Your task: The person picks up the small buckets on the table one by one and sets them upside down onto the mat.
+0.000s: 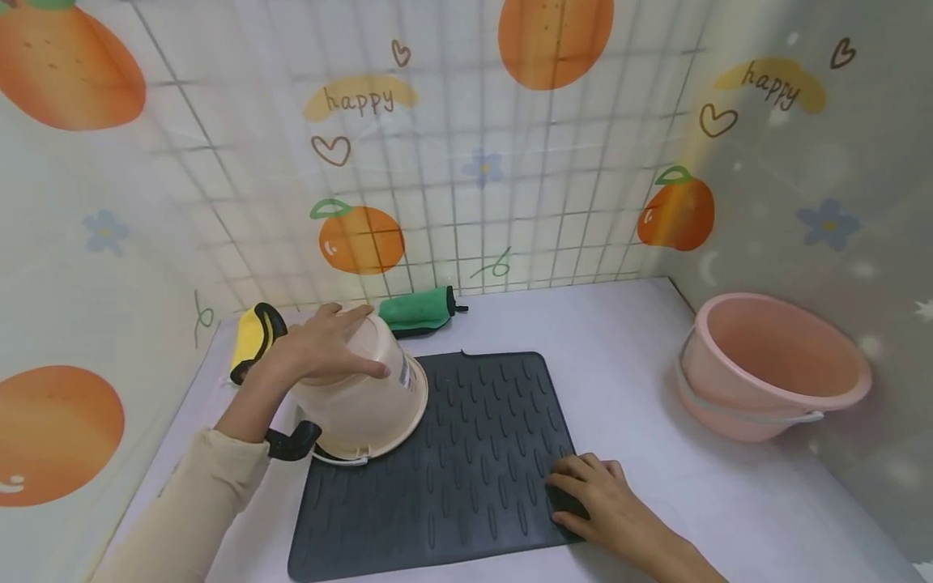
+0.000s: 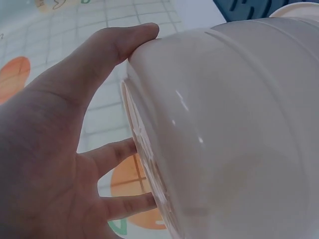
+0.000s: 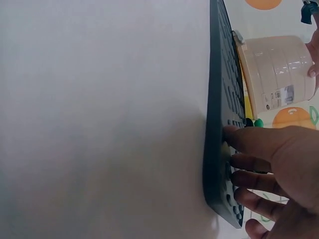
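A pale cream bucket (image 1: 357, 413) stands upside down on the left part of a dark grey ribbed mat (image 1: 466, 461), with its thin handle at the lowered rim. My left hand (image 1: 321, 348) rests on the bucket's upturned base, fingers spread. In the left wrist view the thumb (image 2: 134, 35) lies at the edge of the base and straight fingers touch its underside. With its fingertips my right hand (image 1: 598, 502) touches the mat near the right edge. The right wrist view shows those fingers (image 3: 256, 184) slightly bent on the ribbed surface, and the bucket (image 3: 279, 69) beyond.
A pink bucket (image 1: 765, 413) stands upright at the right of the white table (image 1: 619, 348). Behind the cream bucket lie a green rolled item (image 1: 415, 312) and a yellow and black one (image 1: 251, 336). A printed curtain (image 1: 466, 162) hangs along the back and sides.
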The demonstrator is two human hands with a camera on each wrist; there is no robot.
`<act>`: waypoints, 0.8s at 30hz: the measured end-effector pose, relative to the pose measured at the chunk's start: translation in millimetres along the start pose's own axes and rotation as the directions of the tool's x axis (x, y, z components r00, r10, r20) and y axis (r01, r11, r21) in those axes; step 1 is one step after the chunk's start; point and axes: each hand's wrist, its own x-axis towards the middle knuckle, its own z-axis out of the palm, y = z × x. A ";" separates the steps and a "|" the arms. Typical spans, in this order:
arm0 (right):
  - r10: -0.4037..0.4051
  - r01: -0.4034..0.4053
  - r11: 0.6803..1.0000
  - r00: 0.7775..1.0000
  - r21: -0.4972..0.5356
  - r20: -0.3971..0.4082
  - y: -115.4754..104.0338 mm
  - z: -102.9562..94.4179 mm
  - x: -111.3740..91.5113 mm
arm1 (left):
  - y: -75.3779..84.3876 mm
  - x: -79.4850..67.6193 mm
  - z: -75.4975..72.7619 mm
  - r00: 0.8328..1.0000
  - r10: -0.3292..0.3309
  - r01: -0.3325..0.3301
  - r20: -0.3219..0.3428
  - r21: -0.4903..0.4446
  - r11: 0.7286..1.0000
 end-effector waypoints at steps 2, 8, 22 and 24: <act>0.005 -0.005 1.000 1.000 -0.001 0.003 0.3 0.4 0.0 | 1.8 1.6 0.7 1.000 -0.003 0.003 0.000 0.010 1.000; -0.004 0.004 1.000 1.000 -0.003 -0.003 0.3 2.0 0.1 | 4.7 5.1 5.2 1.000 0.000 0.000 -0.004 0.026 1.000; 0.022 -0.022 1.000 0.999 -0.001 0.027 -1.2 0.1 -0.4 | 11.8 5.4 12.2 1.000 0.021 -0.020 -0.015 0.028 0.999; 0.032 -0.032 0.999 0.999 0.003 0.036 -1.0 -0.1 -0.7 | 12.4 5.1 13.4 0.999 0.035 -0.034 -0.026 0.023 0.999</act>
